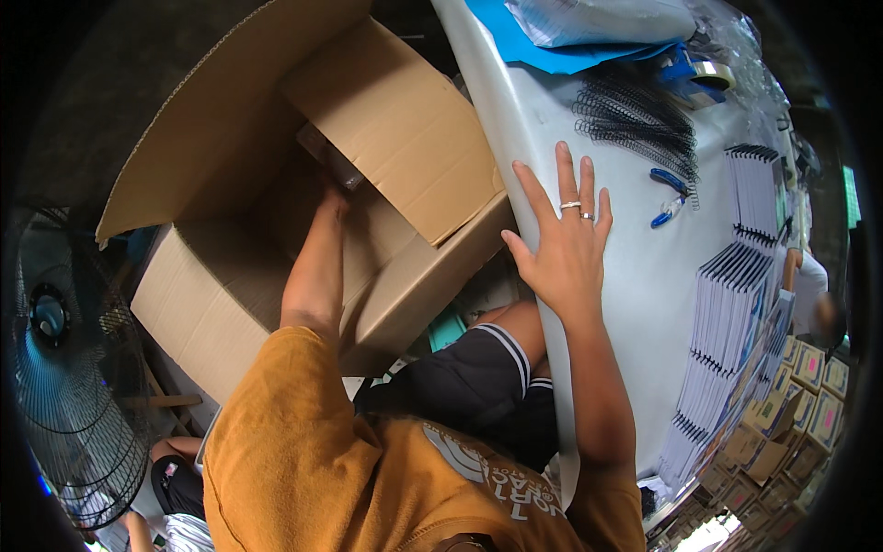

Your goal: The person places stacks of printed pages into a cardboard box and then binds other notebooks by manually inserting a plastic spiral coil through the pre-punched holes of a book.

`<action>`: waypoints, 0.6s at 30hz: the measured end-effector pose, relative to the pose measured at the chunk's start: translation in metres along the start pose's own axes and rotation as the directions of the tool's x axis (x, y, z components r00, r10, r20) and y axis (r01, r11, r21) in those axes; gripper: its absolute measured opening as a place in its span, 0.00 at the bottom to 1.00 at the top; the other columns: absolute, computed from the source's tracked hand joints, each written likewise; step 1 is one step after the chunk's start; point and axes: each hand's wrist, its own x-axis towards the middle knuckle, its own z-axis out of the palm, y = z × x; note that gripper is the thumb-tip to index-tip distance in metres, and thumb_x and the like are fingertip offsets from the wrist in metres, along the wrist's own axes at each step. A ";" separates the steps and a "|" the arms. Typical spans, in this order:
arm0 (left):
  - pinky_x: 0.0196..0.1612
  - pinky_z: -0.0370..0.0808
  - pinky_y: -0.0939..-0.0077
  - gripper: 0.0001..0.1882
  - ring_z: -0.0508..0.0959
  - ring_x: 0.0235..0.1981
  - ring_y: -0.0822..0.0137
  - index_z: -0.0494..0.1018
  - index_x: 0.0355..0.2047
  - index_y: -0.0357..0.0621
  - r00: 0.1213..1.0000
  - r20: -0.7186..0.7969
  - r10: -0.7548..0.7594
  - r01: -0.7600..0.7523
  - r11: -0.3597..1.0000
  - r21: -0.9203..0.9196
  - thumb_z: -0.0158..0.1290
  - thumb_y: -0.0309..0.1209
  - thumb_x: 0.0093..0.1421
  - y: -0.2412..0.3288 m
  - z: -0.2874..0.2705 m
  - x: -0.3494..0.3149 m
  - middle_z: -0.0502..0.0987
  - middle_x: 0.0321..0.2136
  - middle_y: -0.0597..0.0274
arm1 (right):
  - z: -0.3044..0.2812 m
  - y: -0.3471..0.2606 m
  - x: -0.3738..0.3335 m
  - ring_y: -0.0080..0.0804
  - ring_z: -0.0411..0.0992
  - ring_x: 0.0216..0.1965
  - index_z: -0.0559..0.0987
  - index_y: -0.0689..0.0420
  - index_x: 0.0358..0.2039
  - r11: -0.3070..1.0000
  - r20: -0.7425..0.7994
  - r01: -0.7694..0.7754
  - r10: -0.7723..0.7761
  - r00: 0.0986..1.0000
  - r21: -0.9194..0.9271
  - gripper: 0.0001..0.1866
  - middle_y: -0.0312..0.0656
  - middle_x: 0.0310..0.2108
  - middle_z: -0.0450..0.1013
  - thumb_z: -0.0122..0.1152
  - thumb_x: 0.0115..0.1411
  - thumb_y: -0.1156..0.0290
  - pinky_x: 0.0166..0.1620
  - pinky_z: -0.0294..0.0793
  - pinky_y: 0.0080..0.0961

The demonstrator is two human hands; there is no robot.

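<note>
The right hand [563, 248] lies flat, fingers spread wide, on the left edge of the pale grey worktop [644, 276]. The left hand [329, 198] reaches into the large open brown cardboard box [212, 294] beside that edge, at a clear-wrapped packet [331, 158]; its grip cannot be told.

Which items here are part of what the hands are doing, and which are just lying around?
In use:
- cardboard box, open; left hand reaches inside, beside a clear-wrapped packet
- white table; right hand rests flat on its edge

Lying about:
- black binding coils
- blue-handled pliers
- stacked notebooks
- tape dispenser
- standing fan
</note>
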 end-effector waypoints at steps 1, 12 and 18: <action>0.51 0.67 0.56 0.35 0.69 0.49 0.59 0.63 0.54 0.45 0.994 0.107 -0.008 0.015 0.998 -0.067 0.40 0.59 0.57 0.009 -0.005 -0.001 0.68 0.50 0.58 | 0.000 -0.001 0.001 0.50 0.43 0.65 0.61 0.36 0.59 1.000 -0.002 0.004 -0.004 1.000 -0.004 0.41 0.43 0.66 0.43 0.67 0.43 0.61 0.60 0.46 0.54; 0.59 0.60 0.56 0.42 0.63 0.56 0.57 0.58 0.58 0.45 0.974 0.200 0.103 -0.069 0.983 -0.170 0.37 0.65 0.55 0.033 0.026 -0.035 0.62 0.56 0.57 | 0.000 -0.001 0.000 0.49 0.43 0.65 0.63 0.37 0.58 1.000 -0.026 0.002 -0.002 1.000 0.019 0.40 0.43 0.65 0.45 0.67 0.43 0.59 0.60 0.46 0.55; 0.57 0.63 0.57 0.43 0.65 0.55 0.57 0.56 0.59 0.44 0.976 0.171 0.134 -0.159 0.978 0.139 0.45 0.63 0.53 0.028 0.024 -0.017 0.63 0.55 0.55 | 0.000 0.000 0.002 0.50 0.43 0.65 0.64 0.38 0.58 1.000 -0.032 0.008 -0.007 0.999 0.026 0.38 0.43 0.65 0.45 0.66 0.43 0.59 0.60 0.45 0.55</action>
